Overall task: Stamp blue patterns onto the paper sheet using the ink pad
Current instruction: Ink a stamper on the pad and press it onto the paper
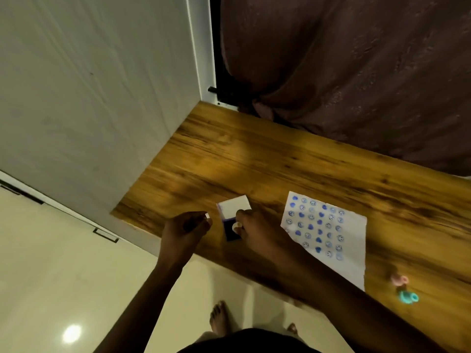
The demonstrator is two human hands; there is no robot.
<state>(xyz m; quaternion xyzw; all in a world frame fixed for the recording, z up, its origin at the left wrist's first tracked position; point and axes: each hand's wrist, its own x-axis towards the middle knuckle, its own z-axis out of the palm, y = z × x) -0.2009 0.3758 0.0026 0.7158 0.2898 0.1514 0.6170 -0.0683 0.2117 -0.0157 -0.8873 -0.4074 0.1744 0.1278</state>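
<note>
A white paper sheet (328,233) lies on the wooden table (254,159), covered with several rows of blue stamped hearts and smiley faces. Left of it sits the ink pad (233,231), its white lid (235,206) flipped up and the dark blue pad showing. My right hand (257,233) rests on the pad, fingers closed around a small pale stamp pressed to the ink. My left hand (184,231) hovers just left of the pad, fingers curled around a small white piece at the fingertips.
A pink stamp (399,279) and a teal stamp (409,297) lie near the table's front edge, right of the paper. A white wall stands to the left and a dark curtain (356,72) hangs behind the table. My bare feet show on the tiled floor below.
</note>
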